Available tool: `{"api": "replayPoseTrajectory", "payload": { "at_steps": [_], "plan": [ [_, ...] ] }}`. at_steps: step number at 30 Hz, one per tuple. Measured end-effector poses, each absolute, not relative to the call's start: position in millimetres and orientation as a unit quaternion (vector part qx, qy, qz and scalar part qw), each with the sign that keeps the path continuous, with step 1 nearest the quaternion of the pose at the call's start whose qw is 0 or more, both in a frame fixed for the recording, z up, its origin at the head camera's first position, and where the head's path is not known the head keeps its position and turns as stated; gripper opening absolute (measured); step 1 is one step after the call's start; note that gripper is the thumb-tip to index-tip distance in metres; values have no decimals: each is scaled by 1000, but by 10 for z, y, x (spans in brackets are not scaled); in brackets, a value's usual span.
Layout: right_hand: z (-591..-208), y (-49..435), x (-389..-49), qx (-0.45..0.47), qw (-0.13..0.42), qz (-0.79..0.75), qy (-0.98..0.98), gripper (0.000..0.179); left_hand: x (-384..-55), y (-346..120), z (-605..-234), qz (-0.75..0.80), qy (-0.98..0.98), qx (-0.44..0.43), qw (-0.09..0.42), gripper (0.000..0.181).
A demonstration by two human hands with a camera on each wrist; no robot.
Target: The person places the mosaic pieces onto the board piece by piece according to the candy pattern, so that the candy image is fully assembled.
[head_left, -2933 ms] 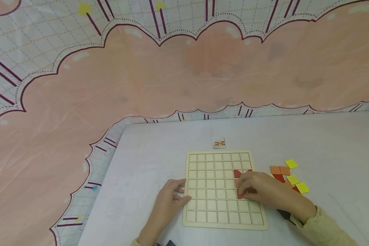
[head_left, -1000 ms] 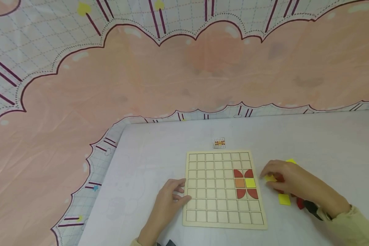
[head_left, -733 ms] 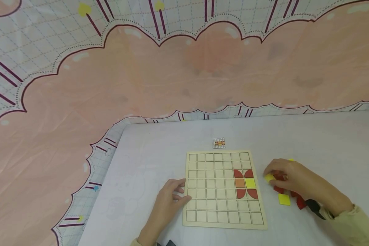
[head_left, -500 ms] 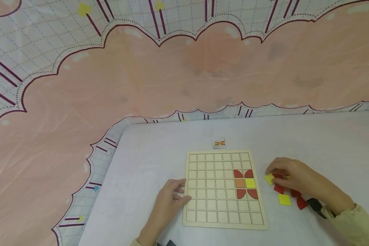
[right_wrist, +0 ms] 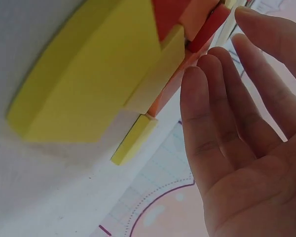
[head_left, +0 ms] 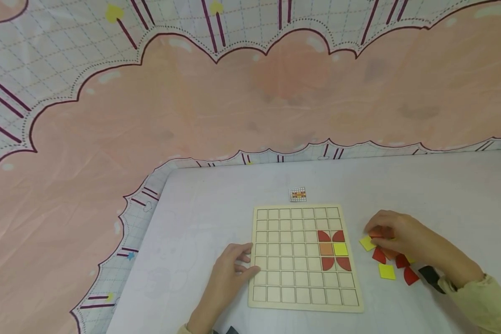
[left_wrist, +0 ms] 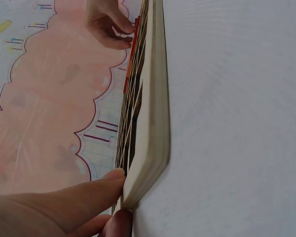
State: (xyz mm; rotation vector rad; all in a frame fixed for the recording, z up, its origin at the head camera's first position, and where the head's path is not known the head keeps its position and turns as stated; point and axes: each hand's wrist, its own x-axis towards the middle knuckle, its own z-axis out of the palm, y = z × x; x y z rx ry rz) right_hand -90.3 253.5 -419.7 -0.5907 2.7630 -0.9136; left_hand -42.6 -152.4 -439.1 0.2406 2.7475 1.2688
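Observation:
A pale wooden grid board (head_left: 284, 253) lies on the white table. My left hand (head_left: 229, 266) holds its left edge, the thumb on the top face and a finger against the side in the left wrist view. Towards the board's right side sit red rounded tiles (head_left: 323, 236), an orange square tile (head_left: 325, 249) and a yellow square tile (head_left: 340, 249). My right hand (head_left: 396, 234) hovers over the loose tiles, fingertips beside a yellow tile (head_left: 368, 243) and red and orange ones. In the right wrist view its fingers (right_wrist: 195, 98) are extended and grip nothing.
A small pattern card (head_left: 298, 194) lies beyond the board. Nearer me in the loose pile are a yellow square (head_left: 387, 271) and a red rounded tile (head_left: 411, 276). The right hand covers part of this pile. A dark wristband (head_left: 432, 279) shows at the right sleeve.
My right hand has gone from the board to the loose tiles on the right, uncovering the placed tiles. It then drifts slightly up and right, exposing more loose tiles. The left hand stays put.

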Motion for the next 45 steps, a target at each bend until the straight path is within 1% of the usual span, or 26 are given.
{"api": "replayPoseTrajectory", "payload": {
  "at_steps": [4,10,20,28,34,40,45],
  "plan": [
    [-4199,2545,-916,-192,73,-284,937,22,-428,-1524,-4394,419,903,81,52,53],
    [-4204,2564,-924,-188,68,-280,939,22,-432,-1524,-4397,419,903,81,50,53],
    [-4192,2631,-959,-159,86,-279,943,22,-428,-1520,-4391,420,902,78,51,52],
    [-4205,2739,-1001,-153,75,-253,952,21,-421,-1514,-4368,418,904,75,55,53],
    [-4221,2783,-1015,-144,76,-240,957,25,-420,-1509,-4354,418,904,71,58,53],
    [-4230,2830,-1030,-152,61,-235,958,28,-417,-1503,-4342,422,902,70,62,53],
    [-4208,2869,-1043,-154,69,-248,954,27,-421,-1501,-4341,422,902,68,62,53]
  ]
}}
